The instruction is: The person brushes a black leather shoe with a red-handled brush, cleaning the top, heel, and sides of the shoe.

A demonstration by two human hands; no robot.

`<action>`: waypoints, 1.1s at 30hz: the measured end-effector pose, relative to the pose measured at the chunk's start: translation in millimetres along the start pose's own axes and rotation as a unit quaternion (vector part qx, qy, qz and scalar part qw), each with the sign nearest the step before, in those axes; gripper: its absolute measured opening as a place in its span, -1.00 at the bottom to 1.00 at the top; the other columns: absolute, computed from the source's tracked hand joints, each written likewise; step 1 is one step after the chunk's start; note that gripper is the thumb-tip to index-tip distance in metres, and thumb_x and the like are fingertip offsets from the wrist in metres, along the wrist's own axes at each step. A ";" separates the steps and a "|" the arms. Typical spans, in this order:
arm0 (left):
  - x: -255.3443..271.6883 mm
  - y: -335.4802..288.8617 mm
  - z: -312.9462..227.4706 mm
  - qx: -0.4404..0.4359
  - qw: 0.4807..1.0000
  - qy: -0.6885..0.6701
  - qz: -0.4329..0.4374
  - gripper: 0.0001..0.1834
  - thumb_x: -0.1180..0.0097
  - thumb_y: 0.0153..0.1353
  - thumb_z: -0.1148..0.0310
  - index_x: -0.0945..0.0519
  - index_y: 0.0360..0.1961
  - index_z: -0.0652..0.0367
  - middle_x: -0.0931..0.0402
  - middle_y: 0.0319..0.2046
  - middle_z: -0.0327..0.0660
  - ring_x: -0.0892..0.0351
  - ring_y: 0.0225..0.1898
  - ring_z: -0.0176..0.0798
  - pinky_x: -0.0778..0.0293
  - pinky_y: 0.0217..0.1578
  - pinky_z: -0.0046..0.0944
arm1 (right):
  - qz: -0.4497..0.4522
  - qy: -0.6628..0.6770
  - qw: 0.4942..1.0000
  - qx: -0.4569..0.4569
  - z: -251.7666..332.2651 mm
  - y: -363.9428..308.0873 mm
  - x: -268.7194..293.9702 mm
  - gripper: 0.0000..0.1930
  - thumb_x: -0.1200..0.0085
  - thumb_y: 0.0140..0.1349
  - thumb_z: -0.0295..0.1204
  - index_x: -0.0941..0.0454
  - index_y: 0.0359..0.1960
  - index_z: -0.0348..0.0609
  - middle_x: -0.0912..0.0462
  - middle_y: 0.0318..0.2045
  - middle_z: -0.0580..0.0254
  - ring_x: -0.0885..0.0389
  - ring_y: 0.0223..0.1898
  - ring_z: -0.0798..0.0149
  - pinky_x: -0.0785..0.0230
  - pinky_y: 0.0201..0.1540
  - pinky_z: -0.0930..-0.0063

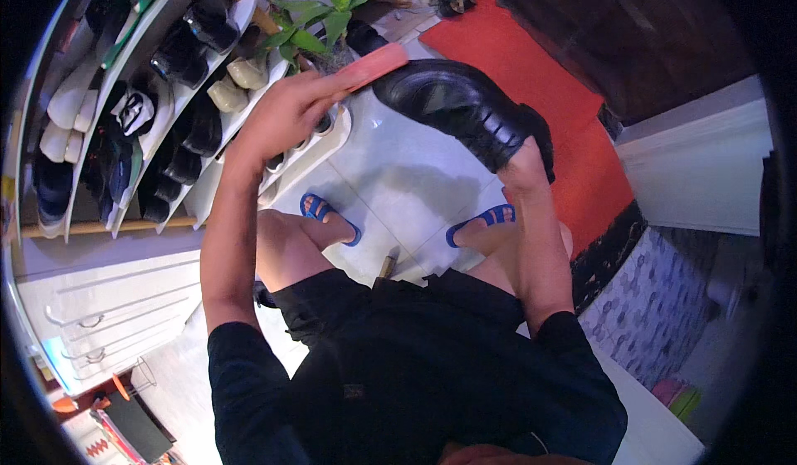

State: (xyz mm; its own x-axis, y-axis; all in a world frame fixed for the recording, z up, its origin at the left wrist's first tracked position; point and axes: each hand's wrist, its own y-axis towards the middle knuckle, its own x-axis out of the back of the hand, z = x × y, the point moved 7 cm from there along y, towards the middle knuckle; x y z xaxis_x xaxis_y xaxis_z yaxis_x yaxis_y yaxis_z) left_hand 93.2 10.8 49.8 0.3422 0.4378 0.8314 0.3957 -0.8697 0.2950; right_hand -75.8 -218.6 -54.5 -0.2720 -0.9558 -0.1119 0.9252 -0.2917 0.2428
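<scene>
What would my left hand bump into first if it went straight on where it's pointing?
Probably the toe of the black shoe: your left hand points toward it, and the pinkish-red bar you hold reaches its edge. Depth is hard to judge, so it might pass just above.

There are two hands; one held shoe; two sandals.

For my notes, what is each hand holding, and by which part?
Left hand: a red bar-shaped tool, by its near end. Right hand: a black shoe, at its opening; fingertips hidden.
</scene>
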 end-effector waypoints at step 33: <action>-132.8 -29.5 -39.1 0.071 0.965 0.039 -0.251 -0.40 -0.20 0.20 0.48 -0.48 0.27 -0.23 -0.40 -0.49 -0.15 -0.50 -0.56 -0.08 -0.47 -0.57 -0.10 | -0.040 0.645 0.759 -0.076 -30.2 9.2 -20.1 -0.57 0.29 0.40 -0.37 -0.40 0.16 -0.43 -0.48 0.18 -0.19 -0.49 0.18 -0.08 -0.25 0.35 0.00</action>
State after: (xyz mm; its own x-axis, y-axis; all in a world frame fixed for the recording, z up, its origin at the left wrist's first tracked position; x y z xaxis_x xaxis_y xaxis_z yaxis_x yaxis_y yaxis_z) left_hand 2.8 -30.6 -50.9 0.0143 0.7724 0.6350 0.6088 -0.5104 0.6073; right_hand -53.8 -201.0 -79.1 0.0660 -0.0745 -0.9950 0.9656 -0.2466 0.0825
